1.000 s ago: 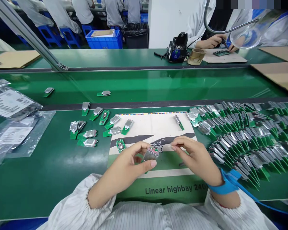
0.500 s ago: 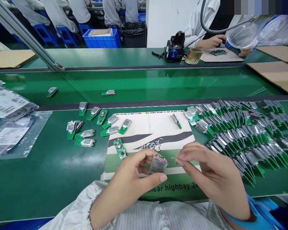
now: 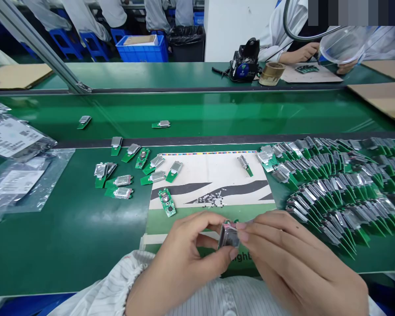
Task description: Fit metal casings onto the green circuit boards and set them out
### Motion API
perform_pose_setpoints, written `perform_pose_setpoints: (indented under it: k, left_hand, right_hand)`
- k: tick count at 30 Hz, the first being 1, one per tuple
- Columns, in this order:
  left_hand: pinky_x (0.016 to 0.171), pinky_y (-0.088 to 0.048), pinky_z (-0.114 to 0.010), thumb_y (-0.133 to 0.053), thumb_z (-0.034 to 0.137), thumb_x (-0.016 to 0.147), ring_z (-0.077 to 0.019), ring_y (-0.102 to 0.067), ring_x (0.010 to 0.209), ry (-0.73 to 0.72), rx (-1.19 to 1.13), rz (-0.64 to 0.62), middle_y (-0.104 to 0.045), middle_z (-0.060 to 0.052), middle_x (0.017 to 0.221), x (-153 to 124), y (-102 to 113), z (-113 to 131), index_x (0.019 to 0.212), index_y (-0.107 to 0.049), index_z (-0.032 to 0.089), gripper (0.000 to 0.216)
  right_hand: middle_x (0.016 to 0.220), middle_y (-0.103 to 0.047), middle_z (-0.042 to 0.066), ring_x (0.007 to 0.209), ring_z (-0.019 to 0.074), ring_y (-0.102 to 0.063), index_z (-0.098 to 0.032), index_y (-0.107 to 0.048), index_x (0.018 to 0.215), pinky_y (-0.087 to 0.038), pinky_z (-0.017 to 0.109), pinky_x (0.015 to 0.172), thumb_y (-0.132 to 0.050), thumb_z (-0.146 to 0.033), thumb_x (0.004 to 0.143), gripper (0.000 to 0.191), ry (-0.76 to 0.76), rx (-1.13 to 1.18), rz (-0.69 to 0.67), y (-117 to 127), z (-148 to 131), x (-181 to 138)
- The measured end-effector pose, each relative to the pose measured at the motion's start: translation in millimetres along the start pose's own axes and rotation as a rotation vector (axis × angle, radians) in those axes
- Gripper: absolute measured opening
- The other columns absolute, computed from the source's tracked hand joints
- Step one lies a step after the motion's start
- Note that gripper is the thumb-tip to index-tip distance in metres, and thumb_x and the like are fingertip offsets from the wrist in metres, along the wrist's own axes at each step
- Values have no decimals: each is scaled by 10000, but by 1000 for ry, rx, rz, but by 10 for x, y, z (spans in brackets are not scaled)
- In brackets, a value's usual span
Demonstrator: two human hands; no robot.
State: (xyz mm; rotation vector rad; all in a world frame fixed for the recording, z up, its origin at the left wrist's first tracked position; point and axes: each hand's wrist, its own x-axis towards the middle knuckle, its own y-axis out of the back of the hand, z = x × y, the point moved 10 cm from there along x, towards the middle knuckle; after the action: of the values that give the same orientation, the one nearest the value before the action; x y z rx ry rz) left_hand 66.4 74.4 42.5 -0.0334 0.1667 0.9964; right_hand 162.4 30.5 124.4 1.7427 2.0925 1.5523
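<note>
My left hand (image 3: 187, 250) pinches a small silver metal-cased part (image 3: 228, 236) between thumb and fingers, low over the printed mat (image 3: 210, 175). My right hand (image 3: 292, 263) meets it from the right, fingertips pressed together against the part's top edge; what they pinch is too small to name. A heap of tiny metal pieces (image 3: 212, 198) lies on the mat just beyond the hands. A bare green circuit board (image 3: 166, 202) rests at the mat's left edge.
Rows of green boards with metal cases (image 3: 342, 188) fill the right of the bench. A looser group (image 3: 128, 169) lies at the left, near plastic bags (image 3: 16, 162). Two boards (image 3: 161, 124) sit on the conveyor belt. Across it, another person's hands (image 3: 303, 52) work beside a soldering station (image 3: 245, 63).
Both hands have come toward me and closed together. My right fingertips, apart from the part before, now touch it. The boards on the belt have drifted right.
</note>
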Motion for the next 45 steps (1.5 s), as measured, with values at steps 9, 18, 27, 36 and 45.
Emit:
perform_pose_setpoints:
  k: [9,18,27,36,45]
  left_hand:
    - [695,-603,-243,-673,143,784,-147,-642,802,-12,10,12,-663,14,861,-20,4,17,904,-642,236,155]
    - [679,-601,-211,-664,111,779,-127,-628,772,-39,19,32,-647,27,823,-12,14,56,892,-635,232,168]
    - [718,-605,-215,-651,90,795,-125,-630,836,-43,-59,9,-649,30,896,-33,0,51,924,-637,255,210]
    - [744,-612,-257,-644,86,797,-141,-630,860,-38,-93,-7,-652,13,930,-40,-21,49,945,-643,250,221]
    - [709,-612,-244,-662,93,788,-148,-634,856,-53,-49,3,-662,10,931,-38,-2,44,937,-634,262,227]
  right_hand:
    - [885,-653,38,773,159,-581,-178,-542,872,-484,325,640,-535,28,849,208,-259,71,173,29,99,-77]
    - [870,-660,46,767,158,-609,-194,-498,900,-539,264,589,-565,14,835,229,-122,33,15,-35,67,11]
    - [756,-686,3,623,142,-621,-215,-384,749,-521,248,501,-538,-2,837,278,-116,-17,82,38,42,112]
    - [735,-699,-30,590,125,-613,-218,-342,709,-523,242,501,-533,-9,842,313,-96,-15,73,69,37,151]
    - [751,-682,-11,604,131,-600,-219,-371,718,-526,246,493,-542,5,818,299,-123,29,69,21,78,128]
